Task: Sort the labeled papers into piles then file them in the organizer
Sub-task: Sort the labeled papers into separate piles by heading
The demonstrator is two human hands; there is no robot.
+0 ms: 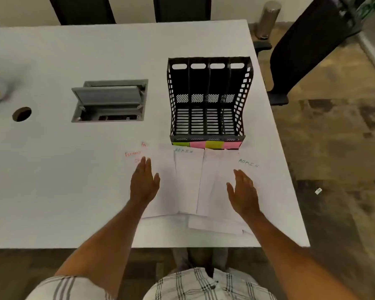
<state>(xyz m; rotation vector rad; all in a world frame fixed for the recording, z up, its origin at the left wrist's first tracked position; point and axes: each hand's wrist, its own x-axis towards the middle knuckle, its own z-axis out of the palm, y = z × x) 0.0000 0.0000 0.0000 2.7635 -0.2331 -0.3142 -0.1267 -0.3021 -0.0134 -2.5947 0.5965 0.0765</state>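
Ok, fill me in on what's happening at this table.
A person is sorting loose labeled papers spread on the white table, just in front of a black four-slot organizer. Both hands are open with fingers straight: the left hand is over the left sheets with red writing, the right hand over the right ones. Two sheets read ADMIN in green. No grip on any paper yet, and every organizer slot is empty, so filing has not started.
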